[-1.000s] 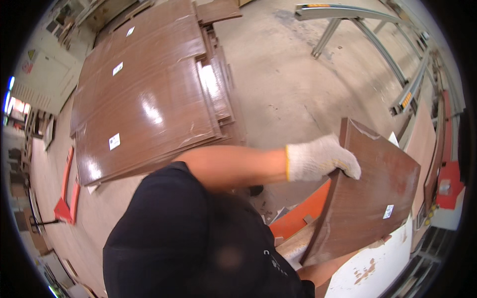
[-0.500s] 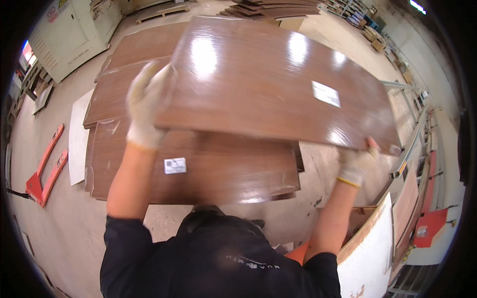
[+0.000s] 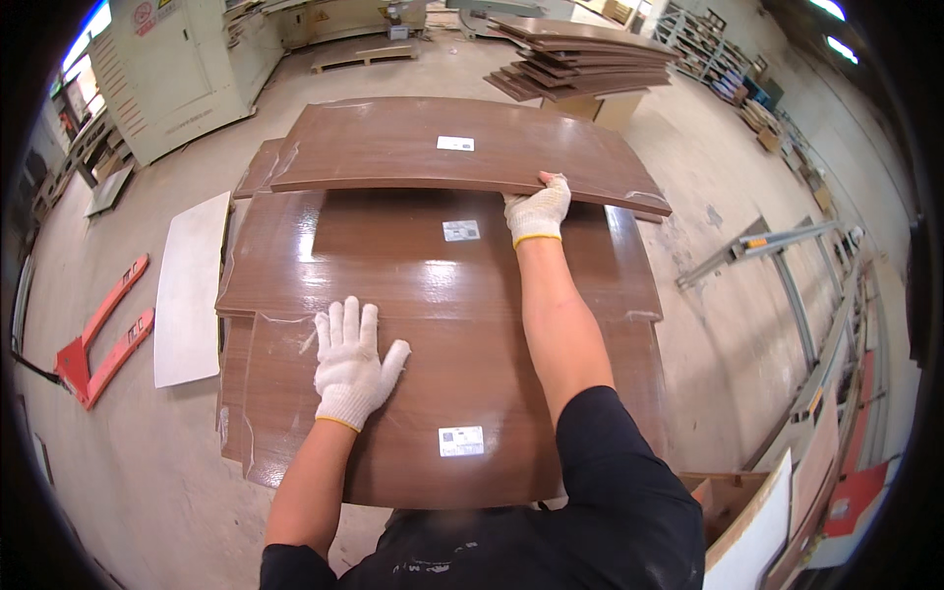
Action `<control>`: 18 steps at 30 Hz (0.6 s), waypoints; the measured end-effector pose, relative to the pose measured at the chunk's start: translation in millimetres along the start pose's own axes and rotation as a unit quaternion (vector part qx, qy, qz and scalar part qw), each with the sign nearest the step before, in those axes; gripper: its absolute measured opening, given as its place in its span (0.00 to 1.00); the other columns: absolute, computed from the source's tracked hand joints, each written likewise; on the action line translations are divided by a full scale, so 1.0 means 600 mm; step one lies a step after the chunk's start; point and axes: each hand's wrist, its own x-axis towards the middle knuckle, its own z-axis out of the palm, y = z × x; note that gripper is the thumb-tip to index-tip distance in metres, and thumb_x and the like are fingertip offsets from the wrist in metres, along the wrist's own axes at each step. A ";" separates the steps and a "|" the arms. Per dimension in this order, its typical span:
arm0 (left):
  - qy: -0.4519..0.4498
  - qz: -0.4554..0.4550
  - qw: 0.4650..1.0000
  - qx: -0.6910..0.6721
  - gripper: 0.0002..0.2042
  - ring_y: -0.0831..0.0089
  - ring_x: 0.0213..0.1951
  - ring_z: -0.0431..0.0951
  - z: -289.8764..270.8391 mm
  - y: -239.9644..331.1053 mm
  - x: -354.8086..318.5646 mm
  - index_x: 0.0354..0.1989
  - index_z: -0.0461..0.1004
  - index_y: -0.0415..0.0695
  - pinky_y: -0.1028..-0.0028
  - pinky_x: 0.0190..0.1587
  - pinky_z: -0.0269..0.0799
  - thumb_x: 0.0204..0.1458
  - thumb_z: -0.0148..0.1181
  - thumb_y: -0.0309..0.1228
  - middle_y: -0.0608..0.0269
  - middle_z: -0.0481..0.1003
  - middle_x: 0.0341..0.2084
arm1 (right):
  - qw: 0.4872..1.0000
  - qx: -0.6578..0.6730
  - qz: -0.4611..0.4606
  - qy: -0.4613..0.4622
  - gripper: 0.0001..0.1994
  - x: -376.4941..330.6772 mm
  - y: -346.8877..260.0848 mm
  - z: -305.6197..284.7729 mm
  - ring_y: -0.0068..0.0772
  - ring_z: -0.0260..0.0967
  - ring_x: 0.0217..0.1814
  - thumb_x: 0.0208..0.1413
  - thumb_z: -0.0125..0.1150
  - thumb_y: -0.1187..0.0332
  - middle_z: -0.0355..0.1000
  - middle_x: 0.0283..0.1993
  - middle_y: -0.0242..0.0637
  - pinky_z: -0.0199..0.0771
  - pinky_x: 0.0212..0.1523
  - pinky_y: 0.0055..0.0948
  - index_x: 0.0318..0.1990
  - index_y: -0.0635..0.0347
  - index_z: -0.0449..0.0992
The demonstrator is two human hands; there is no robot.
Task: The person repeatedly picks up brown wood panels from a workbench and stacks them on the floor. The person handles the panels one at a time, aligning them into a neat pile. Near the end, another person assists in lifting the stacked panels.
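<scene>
Brown wood-look panels lie overlapping in a low stack before me, each with a small white label. My left hand (image 3: 356, 366), in a white knit glove, lies flat with spread fingers on the near panel (image 3: 413, 383). My right hand (image 3: 541, 210), gloved alike, grips the near edge of the far panel (image 3: 374, 147), thumb on top; its other fingers are partly hidden at that edge. The far panel's near edge stands above the middle panel (image 3: 383, 270), with a dark gap beneath. Whether its far side rests on the panels below, I cannot tell.
A red pallet jack (image 3: 93, 344) and a pale board (image 3: 192, 290) are at the left. More brown panels (image 3: 580, 59) are piled at the back. A metal frame (image 3: 787, 241) and a white-faced board (image 3: 752, 536) stand at the right. A cream cabinet (image 3: 177, 79) is far left.
The panel that both hands held up has moved away from me to the far end of the stack. My left hand has let go and come down on the near panel; my right still grips.
</scene>
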 end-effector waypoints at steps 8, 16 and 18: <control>0.011 0.010 0.999 -0.042 0.38 0.36 0.74 0.52 -0.009 0.001 -0.003 0.69 0.63 0.36 0.40 0.77 0.43 0.58 0.61 0.51 0.36 0.58 0.72 | 0.999 -0.037 0.001 -0.017 0.19 0.134 0.109 0.032 0.56 0.63 0.65 0.56 0.52 0.67 0.64 0.63 0.46 0.67 0.63 0.73 0.55 0.58 0.66; 0.059 0.024 0.997 -0.032 0.37 0.37 0.71 0.57 -0.013 0.002 0.002 0.66 0.65 0.34 0.39 0.76 0.45 0.56 0.62 0.51 0.38 0.62 0.68 | 0.999 -0.027 0.029 -0.018 0.24 0.196 0.106 0.035 0.59 0.64 0.69 0.55 0.52 0.68 0.65 0.67 0.49 0.66 0.67 0.73 0.62 0.60 0.65; 0.060 0.030 0.997 -0.032 0.37 0.36 0.70 0.58 -0.019 0.004 0.002 0.66 0.66 0.33 0.39 0.75 0.47 0.55 0.63 0.50 0.38 0.62 0.67 | 0.999 -0.028 0.038 -0.019 0.24 0.202 0.104 0.033 0.60 0.64 0.69 0.56 0.52 0.68 0.65 0.67 0.49 0.67 0.67 0.73 0.62 0.60 0.65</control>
